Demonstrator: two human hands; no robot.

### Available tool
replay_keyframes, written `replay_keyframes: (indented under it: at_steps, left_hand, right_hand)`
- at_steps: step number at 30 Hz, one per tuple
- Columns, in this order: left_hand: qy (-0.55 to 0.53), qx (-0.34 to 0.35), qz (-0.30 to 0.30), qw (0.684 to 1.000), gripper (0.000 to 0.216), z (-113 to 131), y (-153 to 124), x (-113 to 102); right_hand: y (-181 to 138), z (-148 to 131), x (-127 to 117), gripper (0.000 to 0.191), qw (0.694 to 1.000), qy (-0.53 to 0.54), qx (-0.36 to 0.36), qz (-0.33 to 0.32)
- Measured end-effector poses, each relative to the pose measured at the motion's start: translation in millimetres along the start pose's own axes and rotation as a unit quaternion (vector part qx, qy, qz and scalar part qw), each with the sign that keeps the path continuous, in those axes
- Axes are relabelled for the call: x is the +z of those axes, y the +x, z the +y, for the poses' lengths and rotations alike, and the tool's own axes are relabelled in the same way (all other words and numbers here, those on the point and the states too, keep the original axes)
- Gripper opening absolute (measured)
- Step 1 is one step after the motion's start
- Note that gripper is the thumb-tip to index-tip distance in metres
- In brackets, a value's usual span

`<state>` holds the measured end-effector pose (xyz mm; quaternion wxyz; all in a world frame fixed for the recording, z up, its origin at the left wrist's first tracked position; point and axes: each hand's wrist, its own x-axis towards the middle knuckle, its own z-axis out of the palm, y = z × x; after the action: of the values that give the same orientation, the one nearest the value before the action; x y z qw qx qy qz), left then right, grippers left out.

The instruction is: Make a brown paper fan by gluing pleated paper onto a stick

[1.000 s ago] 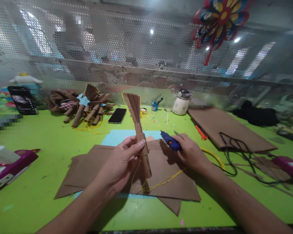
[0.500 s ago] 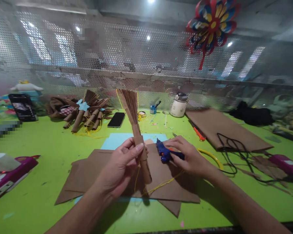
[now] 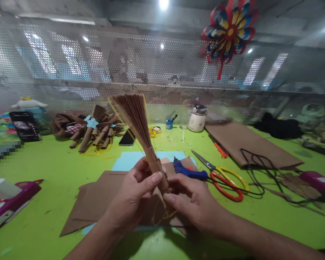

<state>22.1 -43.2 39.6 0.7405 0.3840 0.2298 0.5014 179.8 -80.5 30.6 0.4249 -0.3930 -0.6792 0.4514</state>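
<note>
A small brown paper broom [image 3: 137, 122], pleated and fanned at the top with yellow string along its edges, is held tilted over the table. My left hand [image 3: 137, 191] is closed around its rolled handle, thumb on the front. Lower down, my right hand [image 3: 192, 202] pinches the handle's bottom end, where yellow string [image 3: 162, 218] dangles. Just beyond the right hand lies a blue glue gun [image 3: 189, 170] on brown paper sheets [image 3: 97, 198]. Beside it rest scissors [image 3: 222, 178] with red and yellow handles, blades pointing away.
Several finished paper brooms [image 3: 94, 131] lie at the back left near a dark phone [image 3: 127, 138]. A white bottle [image 3: 197, 119] stands at the back. On the right are folded brown paper [image 3: 249, 142], an orange cutter [image 3: 220, 150] and a black cord [image 3: 256, 169]. A purple power strip [image 3: 16, 206] lies left.
My right hand has let go of the glue gun, leaving it on the paper, and moved left to the handle's lower end. The broom now leans further left and the scissors are uncovered.
</note>
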Motion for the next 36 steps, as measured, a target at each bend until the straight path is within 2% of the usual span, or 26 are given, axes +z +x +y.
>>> replay_keyframes:
  at_steps: [3,6,10,18,26,30,36]
  left_hand:
    - [-0.001,-0.019,0.002,1.0,0.034,0.5,-0.1,-0.9]
    - [0.008,-0.032,0.014,0.999,0.028,1.2,0.3,-1.3]
    - [0.024,-0.027,0.034,0.999,0.027,1.6,1.1,-0.1]
    - [0.032,-0.035,0.05,0.998,0.026,-1.3,1.0,0.9]
    - [0.024,-0.058,0.062,0.996,0.031,-0.8,4.6,3.0]
    - [0.027,-0.061,0.079,0.995,0.037,-3.4,5.6,2.3]
    - [0.02,-0.056,0.071,0.996,0.031,-16.0,8.0,2.9]
  right_hand:
    - [-0.3,2.1,5.6,0.021,0.997,-0.058,-0.046,0.038]
    - [-1.3,1.8,6.2,0.02,0.988,-0.114,-0.085,0.06]
    - [-3.0,0.9,4.1,0.02,0.987,-0.108,-0.099,0.065]
    - [-2.0,5.6,3.5,0.024,0.997,-0.036,-0.053,0.044]
    - [-0.7,7.9,3.6,0.021,0.996,-0.061,-0.035,0.056]
    - [1.4,7.9,3.9,0.019,0.993,-0.073,-0.024,0.085]
    - [5.1,8.8,5.9,0.02,0.993,-0.037,-0.003,0.111]
